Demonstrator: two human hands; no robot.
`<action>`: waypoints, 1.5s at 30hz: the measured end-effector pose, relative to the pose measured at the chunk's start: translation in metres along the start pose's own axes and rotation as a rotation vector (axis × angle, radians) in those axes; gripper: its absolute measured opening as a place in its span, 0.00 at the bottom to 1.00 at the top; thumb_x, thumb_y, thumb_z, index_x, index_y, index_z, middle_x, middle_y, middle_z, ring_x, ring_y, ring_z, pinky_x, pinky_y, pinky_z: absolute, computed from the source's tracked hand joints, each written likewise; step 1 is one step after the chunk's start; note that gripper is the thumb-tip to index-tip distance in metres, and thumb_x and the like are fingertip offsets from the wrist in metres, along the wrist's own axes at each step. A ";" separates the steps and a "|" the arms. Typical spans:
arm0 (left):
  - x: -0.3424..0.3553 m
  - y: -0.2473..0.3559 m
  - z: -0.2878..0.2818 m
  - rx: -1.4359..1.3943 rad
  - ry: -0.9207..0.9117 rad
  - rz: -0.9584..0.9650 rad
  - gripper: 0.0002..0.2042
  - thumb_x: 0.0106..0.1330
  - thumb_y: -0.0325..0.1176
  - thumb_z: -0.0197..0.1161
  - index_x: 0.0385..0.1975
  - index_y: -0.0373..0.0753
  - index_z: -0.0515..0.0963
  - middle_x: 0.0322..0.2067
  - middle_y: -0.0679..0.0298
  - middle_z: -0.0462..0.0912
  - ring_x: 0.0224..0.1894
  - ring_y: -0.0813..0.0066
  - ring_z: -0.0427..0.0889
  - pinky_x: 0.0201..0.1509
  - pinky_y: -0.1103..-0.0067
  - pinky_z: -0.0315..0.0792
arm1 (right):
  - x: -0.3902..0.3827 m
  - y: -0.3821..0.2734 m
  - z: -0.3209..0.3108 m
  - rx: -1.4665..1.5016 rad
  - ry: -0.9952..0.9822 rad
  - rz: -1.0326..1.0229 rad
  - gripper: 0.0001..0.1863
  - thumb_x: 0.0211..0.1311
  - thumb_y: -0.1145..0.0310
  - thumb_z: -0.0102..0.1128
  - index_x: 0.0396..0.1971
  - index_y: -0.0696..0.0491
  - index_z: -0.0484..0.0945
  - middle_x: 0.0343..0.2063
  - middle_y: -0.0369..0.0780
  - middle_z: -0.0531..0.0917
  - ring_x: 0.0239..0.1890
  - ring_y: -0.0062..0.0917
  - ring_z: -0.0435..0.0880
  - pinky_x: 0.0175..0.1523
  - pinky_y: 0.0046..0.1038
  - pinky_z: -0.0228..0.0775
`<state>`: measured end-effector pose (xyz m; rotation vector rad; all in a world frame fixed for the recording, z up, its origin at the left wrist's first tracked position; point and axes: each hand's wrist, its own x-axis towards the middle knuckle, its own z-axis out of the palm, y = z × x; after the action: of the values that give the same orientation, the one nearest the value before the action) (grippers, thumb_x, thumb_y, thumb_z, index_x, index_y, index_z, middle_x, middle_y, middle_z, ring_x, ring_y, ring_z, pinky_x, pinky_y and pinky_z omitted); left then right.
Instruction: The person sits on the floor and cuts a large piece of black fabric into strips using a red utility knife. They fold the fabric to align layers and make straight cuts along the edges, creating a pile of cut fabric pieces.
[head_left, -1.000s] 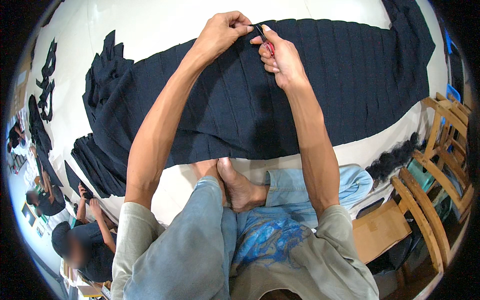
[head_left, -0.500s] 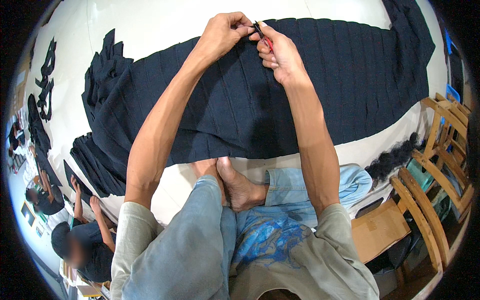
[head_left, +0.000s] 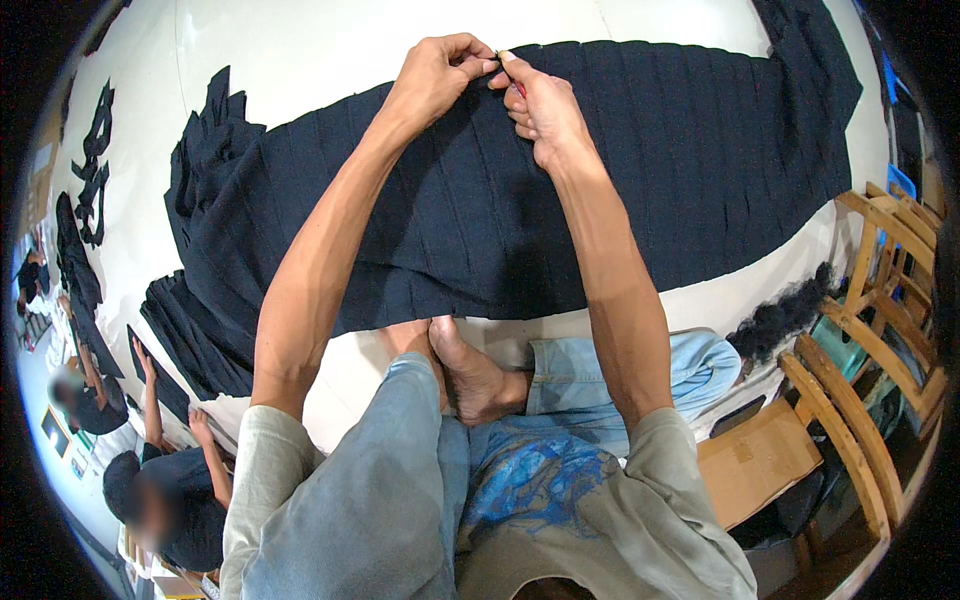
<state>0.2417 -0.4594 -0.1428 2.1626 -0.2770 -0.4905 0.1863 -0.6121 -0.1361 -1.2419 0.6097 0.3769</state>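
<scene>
The left hand [head_left: 435, 82] I am following remotely is pinching the far edge of the black cloth [head_left: 700, 150], while the right hand [head_left: 552, 115] is gripping a small red-handled tool [head_left: 521, 90], mostly hidden by its fingers. I am seeing the cloth lying spread over the white surface [head_left: 330, 40], stretching near its right edge.

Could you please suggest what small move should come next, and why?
Perhaps the right hand should tilt slightly to expose more of its small red-handled tool, because that hand mostly hides it, close beside the left hand, which pinches at the upper edge of the long black creased cloth.
</scene>
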 end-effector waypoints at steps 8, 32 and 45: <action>0.008 0.008 -0.001 -0.020 -0.060 0.015 0.16 0.65 0.44 0.63 0.42 0.38 0.83 0.39 0.55 0.86 0.46 0.64 0.83 0.55 0.66 0.73 | -0.011 -0.003 -0.009 0.141 -0.077 -0.048 0.21 0.71 0.54 0.50 0.32 0.59 0.78 0.12 0.26 0.63 0.12 0.09 0.54 0.16 0.19 0.40; 0.027 0.020 0.028 0.079 0.016 0.052 0.12 0.63 0.42 0.64 0.40 0.43 0.85 0.37 0.61 0.87 0.42 0.69 0.85 0.48 0.71 0.75 | 0.006 -0.016 -0.047 0.034 -0.034 0.048 0.21 0.70 0.55 0.50 0.36 0.60 0.80 0.13 0.26 0.66 0.12 0.07 0.54 0.15 0.16 0.41; 0.015 0.013 0.045 -0.019 0.232 0.139 0.10 0.62 0.37 0.66 0.40 0.41 0.85 0.36 0.58 0.88 0.40 0.68 0.86 0.46 0.73 0.77 | 0.007 -0.027 -0.050 -0.010 -0.067 0.073 0.21 0.70 0.54 0.51 0.34 0.59 0.80 0.14 0.27 0.68 0.11 0.07 0.55 0.14 0.15 0.41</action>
<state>0.2354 -0.5048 -0.1605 2.1398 -0.2896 -0.1607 0.1958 -0.6685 -0.1295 -1.2136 0.5975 0.4812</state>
